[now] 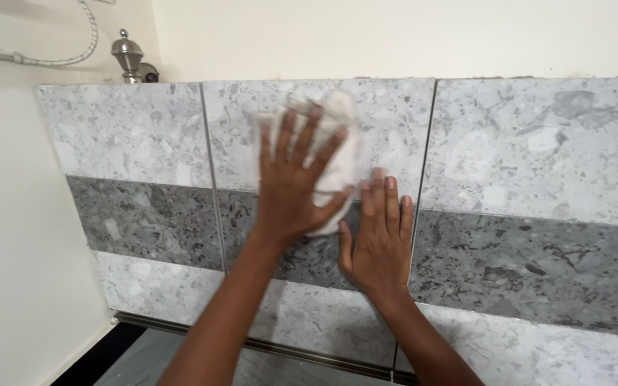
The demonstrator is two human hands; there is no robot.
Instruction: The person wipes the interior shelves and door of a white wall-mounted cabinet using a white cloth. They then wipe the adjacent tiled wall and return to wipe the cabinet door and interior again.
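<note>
Left hand [296, 179] presses white cloth [334, 154] flat on tiled wall [538, 164]; cloth's long axis upright.

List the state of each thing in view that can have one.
Left hand: flat, fingers spread, pressing the cloth against the wall.
Right hand: flat on the tiles, fingers together, holding nothing.
Cloth: white, crumpled, pinned under the left hand.
Tiles: in light and dark grey bands.
Tap: metal, on the ledge at upper left; open or shut cannot be told.

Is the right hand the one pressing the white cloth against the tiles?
No, the left hand presses the white cloth; the right hand lies flat on bare tile.
</note>
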